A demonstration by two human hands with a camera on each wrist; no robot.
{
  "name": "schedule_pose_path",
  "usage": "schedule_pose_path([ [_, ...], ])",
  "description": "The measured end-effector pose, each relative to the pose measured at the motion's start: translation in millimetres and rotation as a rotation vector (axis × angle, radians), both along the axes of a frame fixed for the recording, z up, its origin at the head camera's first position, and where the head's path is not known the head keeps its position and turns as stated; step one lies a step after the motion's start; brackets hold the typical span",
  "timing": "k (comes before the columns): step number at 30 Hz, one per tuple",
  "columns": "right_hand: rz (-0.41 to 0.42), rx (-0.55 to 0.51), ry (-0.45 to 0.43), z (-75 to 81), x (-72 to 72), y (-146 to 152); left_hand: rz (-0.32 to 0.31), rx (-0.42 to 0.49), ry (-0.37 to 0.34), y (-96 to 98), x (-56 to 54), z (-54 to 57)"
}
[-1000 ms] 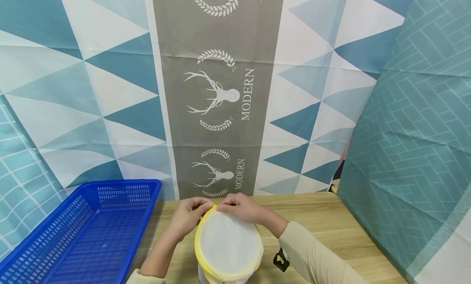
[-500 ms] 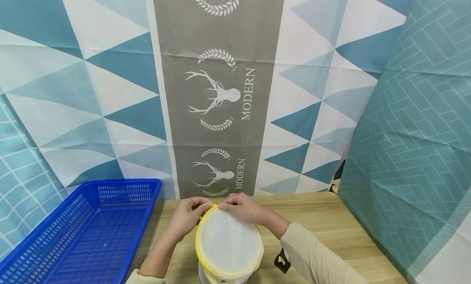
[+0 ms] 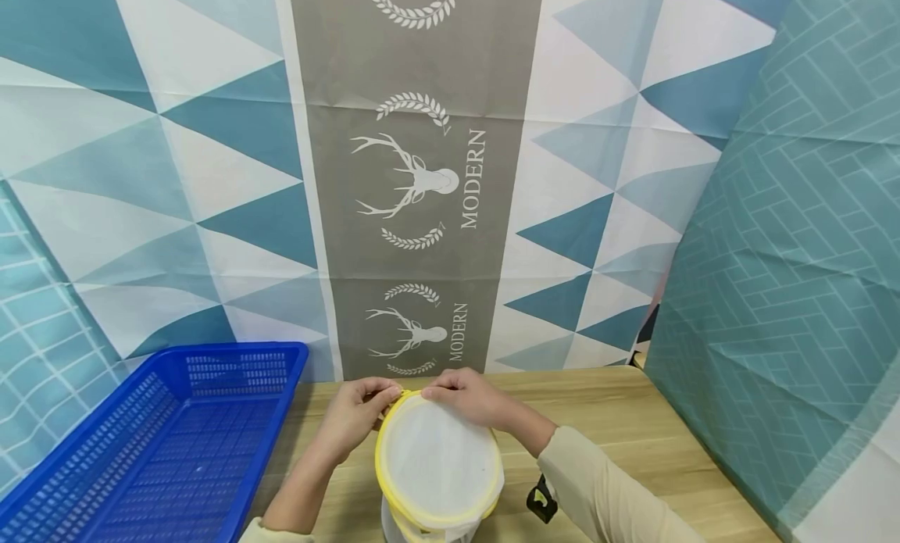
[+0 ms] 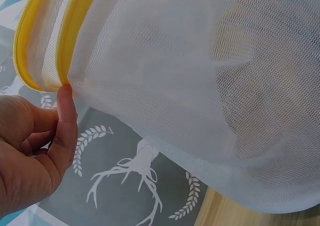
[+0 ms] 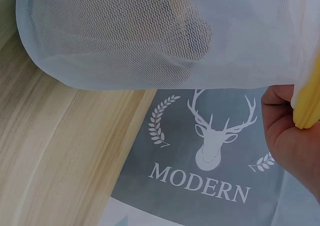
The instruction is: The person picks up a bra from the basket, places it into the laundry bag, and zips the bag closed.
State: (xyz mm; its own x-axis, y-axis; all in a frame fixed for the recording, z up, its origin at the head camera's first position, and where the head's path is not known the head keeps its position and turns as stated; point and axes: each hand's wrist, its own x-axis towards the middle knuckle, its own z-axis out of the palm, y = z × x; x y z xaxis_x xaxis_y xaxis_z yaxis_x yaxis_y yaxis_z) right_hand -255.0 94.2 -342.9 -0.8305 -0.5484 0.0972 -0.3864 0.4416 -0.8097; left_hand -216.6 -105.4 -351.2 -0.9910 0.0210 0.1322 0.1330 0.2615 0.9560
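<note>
A white mesh laundry bag [image 3: 441, 465] with a round top and yellow zipper trim [image 3: 380, 457] stands on the wooden table. At the far edge of its top, my left hand [image 3: 351, 418] pinches the yellow trim, perhaps at the zipper pull, which is too small to tell. Close beside it, my right hand [image 3: 474, 402] grips the rim with the thumb on top. Two bands of yellow trim show apart in the left wrist view, with one fingertip of that hand against the nearer band. Something darker shows dimly through the mesh [image 5: 125, 26] in the right wrist view; its kind is hidden.
To the left on the table [image 3: 591, 418] lies a large blue plastic basket [image 3: 284, 418] with slotted walls. A patterned cloth [image 3: 415, 246] with deer heads hangs behind the table, and a teal cloth [image 3: 780, 293] borders the right. A small black object [image 3: 541, 501] sits by the right sleeve.
The two hands have drawn slightly apart along the rim, the left fingertips a little leftward and the right hand a little rightward. The bag's top has shifted slightly right.
</note>
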Motion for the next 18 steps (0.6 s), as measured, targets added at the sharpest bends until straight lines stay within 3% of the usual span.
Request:
schedule_pose_path([
  [18, -0.018, -0.041, -0.047, -3.3, 1.3, 4.1, 0.014, 0.017, -0.016, -0.4, 1.7, -0.2],
])
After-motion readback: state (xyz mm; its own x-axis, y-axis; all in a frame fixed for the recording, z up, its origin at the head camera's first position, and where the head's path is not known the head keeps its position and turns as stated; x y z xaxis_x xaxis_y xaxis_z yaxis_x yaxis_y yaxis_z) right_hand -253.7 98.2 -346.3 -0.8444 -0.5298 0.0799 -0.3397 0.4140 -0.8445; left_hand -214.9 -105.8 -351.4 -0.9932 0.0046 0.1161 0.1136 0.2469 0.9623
